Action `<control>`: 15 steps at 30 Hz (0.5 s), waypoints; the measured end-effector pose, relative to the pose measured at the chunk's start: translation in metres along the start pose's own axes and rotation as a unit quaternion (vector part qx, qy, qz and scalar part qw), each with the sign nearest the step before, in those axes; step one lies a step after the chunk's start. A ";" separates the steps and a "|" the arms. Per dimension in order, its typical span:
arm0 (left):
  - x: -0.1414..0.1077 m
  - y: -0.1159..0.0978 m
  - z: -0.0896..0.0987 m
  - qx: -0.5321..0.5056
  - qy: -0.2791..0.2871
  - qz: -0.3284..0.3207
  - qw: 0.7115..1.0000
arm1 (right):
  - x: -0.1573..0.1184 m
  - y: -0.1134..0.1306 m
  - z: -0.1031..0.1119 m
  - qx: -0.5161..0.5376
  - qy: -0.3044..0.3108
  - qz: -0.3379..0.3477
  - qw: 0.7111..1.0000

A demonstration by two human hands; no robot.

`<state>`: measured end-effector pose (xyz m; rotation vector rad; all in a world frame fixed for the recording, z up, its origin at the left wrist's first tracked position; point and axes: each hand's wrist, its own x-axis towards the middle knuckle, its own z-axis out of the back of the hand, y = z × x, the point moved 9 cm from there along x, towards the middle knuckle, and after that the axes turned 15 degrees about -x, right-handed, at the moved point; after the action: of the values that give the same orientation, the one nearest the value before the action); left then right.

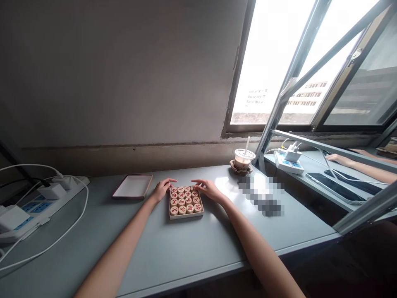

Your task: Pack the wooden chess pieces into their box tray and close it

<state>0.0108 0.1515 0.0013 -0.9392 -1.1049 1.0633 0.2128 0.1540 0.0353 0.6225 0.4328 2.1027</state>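
Note:
A shallow open box [186,215] stands on the grey desk in front of me, filled with rows of round wooden Chinese chess pieces [182,202] bearing red characters. My left hand [161,190] is at the box's back left corner, fingers stretched out, the index reaching past the back edge. A small dark patch shows by its fingertips; I cannot make out what it is. Over the back right corner, my right hand [208,190] has its fingers apart, at or just above the pieces there. Left of the box lies its lid [132,186], inside up, white with a dark red rim.
White power strips with plugs and cables [37,207] lie at the left. A lidded drink cup with a straw [244,157] stands at the back right, near a blurred-out patch. Beyond a metal frame post [279,107], another person's arm [359,165] rests by phones [335,188].

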 end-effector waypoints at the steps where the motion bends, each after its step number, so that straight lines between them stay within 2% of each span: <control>1: -0.001 -0.001 -0.002 -0.002 0.008 0.005 1.000 | -0.001 0.004 0.000 -0.009 0.003 0.011 1.000; 6: -0.005 -0.001 -0.003 -0.020 0.015 0.045 0.999 | -0.001 0.010 0.000 0.005 0.010 0.022 1.000; 12: -0.006 -0.005 -0.004 0.027 0.007 0.033 0.999 | 0.001 0.017 0.016 -0.010 -0.050 0.046 0.998; 15: -0.007 -0.008 -0.005 0.024 0.015 0.035 0.999 | 0.000 0.016 0.024 0.035 -0.059 0.036 0.997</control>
<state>0.0160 0.1426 0.0069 -0.9584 -1.0250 1.1249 0.2159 0.1468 0.0636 0.8098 0.4253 2.1122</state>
